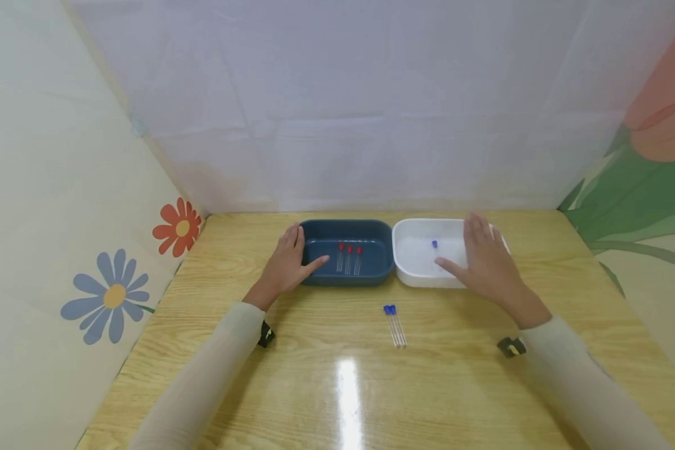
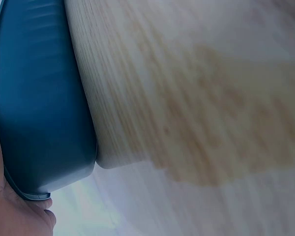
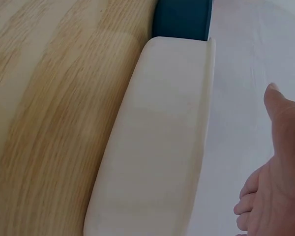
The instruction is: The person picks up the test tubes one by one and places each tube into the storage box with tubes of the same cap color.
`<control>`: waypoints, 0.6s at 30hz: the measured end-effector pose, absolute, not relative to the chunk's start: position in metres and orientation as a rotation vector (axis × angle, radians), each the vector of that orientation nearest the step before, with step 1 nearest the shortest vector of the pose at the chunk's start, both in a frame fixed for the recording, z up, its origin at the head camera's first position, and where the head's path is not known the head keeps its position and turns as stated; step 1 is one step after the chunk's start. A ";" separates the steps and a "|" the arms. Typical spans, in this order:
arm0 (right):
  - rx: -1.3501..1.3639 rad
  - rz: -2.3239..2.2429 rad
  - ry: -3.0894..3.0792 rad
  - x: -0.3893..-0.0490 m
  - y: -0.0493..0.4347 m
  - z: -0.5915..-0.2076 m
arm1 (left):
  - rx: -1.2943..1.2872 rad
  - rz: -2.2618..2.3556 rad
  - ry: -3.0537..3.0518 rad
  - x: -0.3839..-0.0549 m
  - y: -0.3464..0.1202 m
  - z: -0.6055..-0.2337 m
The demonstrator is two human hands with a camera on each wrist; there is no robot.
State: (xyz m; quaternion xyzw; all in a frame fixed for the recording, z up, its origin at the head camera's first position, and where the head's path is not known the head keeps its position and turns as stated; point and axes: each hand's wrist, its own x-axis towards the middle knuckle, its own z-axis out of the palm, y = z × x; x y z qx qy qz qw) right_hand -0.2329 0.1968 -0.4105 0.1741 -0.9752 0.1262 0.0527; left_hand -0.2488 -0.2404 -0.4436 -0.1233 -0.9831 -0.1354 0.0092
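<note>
My left hand (image 1: 285,265) rests at the left end of a dark blue tray (image 1: 349,280), fingers straight along its edge and thumb stretched over the front rim. The left wrist view has that hand at the rim of the blue tray (image 2: 42,98). Three thin clear sticks with red heads (image 1: 349,250) lie in this tray. Over the right part of a white tray (image 1: 427,279) is my right hand (image 1: 492,265), fingers straight and thumb spread. In the right wrist view the hand (image 3: 280,172) stands apart from the white tray's wall (image 3: 152,132). A blue-headed stick (image 1: 435,244) lies inside.
The two trays stand side by side on a wooden table (image 1: 315,337). In front of them lie two clear sticks with blue heads (image 1: 394,325). A pale cloth wall (image 1: 337,156) rises behind, and flower-decorated panels (image 1: 114,296) flank the table.
</note>
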 end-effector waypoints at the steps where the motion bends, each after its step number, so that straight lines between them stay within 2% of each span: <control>1: 0.522 0.393 -2.972 -0.233 0.198 -0.411 | -0.385 -0.419 -3.069 -0.249 -0.241 -0.444; 18: 0.485 0.457 -2.981 -0.240 0.227 -0.426 | -0.384 -0.418 -3.077 -0.247 -0.239 -0.441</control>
